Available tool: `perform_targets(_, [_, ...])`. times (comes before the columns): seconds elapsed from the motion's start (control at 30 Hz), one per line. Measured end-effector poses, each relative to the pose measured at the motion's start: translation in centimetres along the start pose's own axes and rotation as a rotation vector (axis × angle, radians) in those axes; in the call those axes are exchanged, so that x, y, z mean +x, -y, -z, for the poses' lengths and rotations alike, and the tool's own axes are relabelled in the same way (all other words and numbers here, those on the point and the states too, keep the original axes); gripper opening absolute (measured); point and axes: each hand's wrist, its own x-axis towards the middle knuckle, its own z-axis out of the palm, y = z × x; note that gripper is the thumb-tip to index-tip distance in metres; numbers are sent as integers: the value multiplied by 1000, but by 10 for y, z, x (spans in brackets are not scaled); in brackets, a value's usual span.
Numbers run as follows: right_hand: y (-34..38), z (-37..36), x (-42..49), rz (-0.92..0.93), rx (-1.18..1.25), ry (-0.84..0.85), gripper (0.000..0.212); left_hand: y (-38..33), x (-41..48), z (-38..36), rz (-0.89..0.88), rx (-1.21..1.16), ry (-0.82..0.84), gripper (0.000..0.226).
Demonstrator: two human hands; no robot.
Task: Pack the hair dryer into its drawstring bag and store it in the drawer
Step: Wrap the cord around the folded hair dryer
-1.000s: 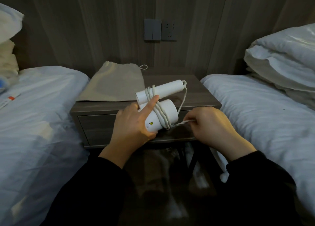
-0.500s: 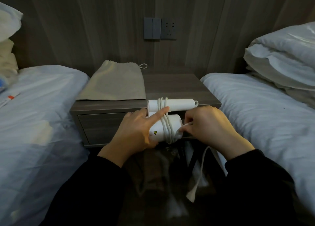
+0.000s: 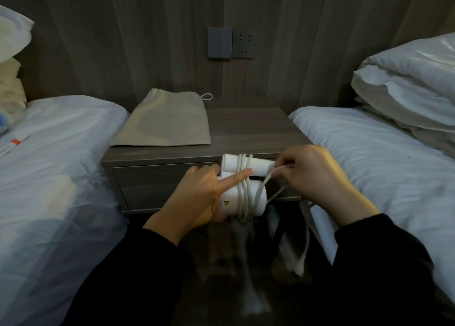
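Observation:
A white folded hair dryer is held in front of the nightstand, its cord wound several times around barrel and handle. My left hand grips the barrel, its index finger pressing the loops. My right hand pinches the loose cord at the handle's right end; the rest hangs down to the plug. The beige drawstring bag lies flat on the left half of the nightstand top. The drawer below is closed.
The wooden nightstand stands between two white beds, the left bed and the right bed, with folded bedding at the right. A switch and socket sit on the panelled wall behind. The floor below is dark.
My right hand rose from beside the barrel to the handle's right end, carrying the cord up. More loose cord and the plug now hang lower beneath it. My left hand keeps its hold.

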Motion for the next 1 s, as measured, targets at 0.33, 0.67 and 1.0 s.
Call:
perform_targets(0.33, [-19,-13,9,-17,192,-141,11,-23,-1,6,-78,10,-12,96])
perform_targets(0.67, [-16,-30,12,-102,229,-219,6,-34,1,1,-119,-55,40,93])
perform_targets(1.0, [-59,-31,15,-201,423,86,20,-25,-3,0,-64,-97,-32,94])
